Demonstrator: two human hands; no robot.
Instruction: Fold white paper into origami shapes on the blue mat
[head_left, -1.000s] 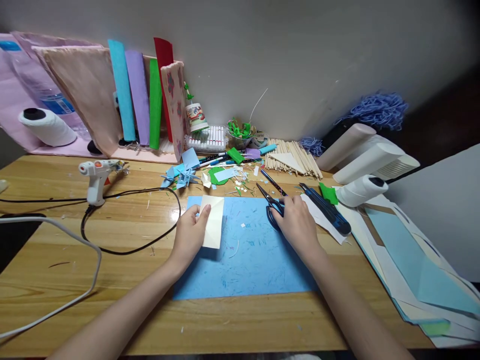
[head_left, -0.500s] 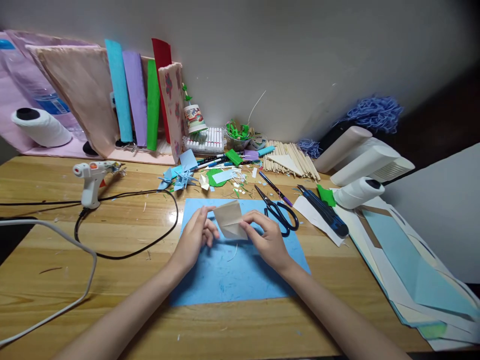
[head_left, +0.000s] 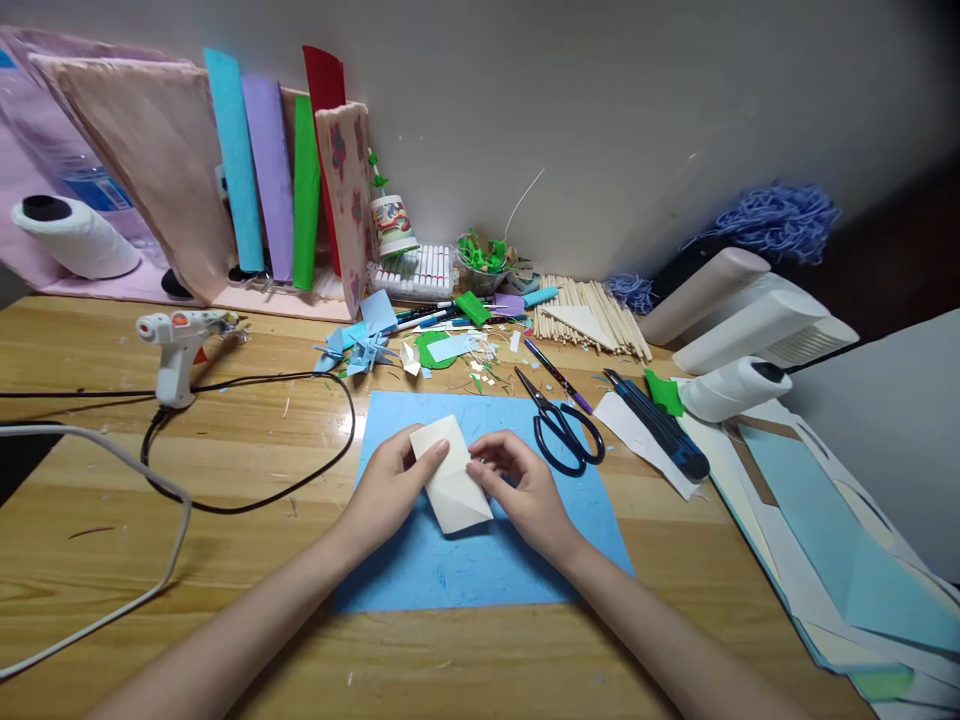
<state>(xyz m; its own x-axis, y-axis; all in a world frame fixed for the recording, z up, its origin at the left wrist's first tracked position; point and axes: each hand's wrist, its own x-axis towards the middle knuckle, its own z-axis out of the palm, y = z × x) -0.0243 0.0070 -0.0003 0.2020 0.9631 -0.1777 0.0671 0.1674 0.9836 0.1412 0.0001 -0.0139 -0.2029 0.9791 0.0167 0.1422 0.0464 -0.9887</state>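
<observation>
On blue paper mat (head_left: 495, 570): right hand (head_left: 525, 495), off black-handled scissors (head_left: 564, 436), joins left hand (head_left: 386, 490) gripping folded cream paper sheet (head_left: 452, 485); folding now two-handed.

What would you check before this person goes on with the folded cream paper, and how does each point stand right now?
1. Grip: the left hand and right hand pinch the folded cream paper from either side: ok.
2. Support: the paper is over the blue mat: ok.
3. The scissors lie across the mat's right edge, apart from the right hand: ok.
4. The glue gun cord loops beside the mat's left edge, not across it: ok.
5. Whether the glue gun is hot: cannot tell.
6. Whether the utility knife has its blade drawn in: cannot tell.
</observation>
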